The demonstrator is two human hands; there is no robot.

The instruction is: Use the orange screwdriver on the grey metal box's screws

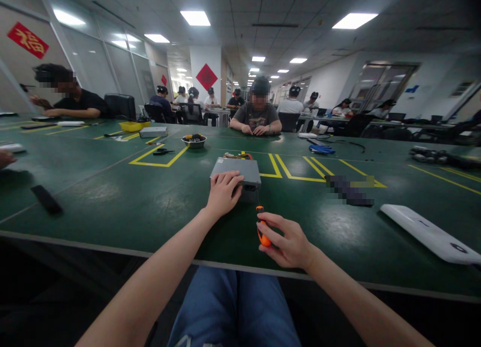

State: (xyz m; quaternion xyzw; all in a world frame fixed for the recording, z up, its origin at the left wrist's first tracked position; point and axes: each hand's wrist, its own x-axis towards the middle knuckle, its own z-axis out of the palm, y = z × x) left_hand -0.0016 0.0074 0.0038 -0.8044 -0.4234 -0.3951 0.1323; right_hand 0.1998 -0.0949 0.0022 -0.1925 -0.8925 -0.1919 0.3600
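A grey metal computer power supply [236,167] rests on the green table, with a bundle of coloured cables at its far side. My left hand [224,192] holds it at the near left edge, its fingers over the top and the thumb by the socket on the near face. In my right hand [287,240] is a screwdriver [265,235] with an orange and black handle, pinched between thumb and fingers. Its thin shaft points away from me toward the near right corner of the power supply. Whether the tip touches the case I cannot tell.
Yellow tape lines mark the green table [180,216]. On the right lie a white device [428,231] and a dark, partly blurred object [349,190]. Farther off are a metal bowl [194,141], pliers [164,151], a yellow tray [134,126] and blue cable [322,149]. A person [259,111] sits opposite.
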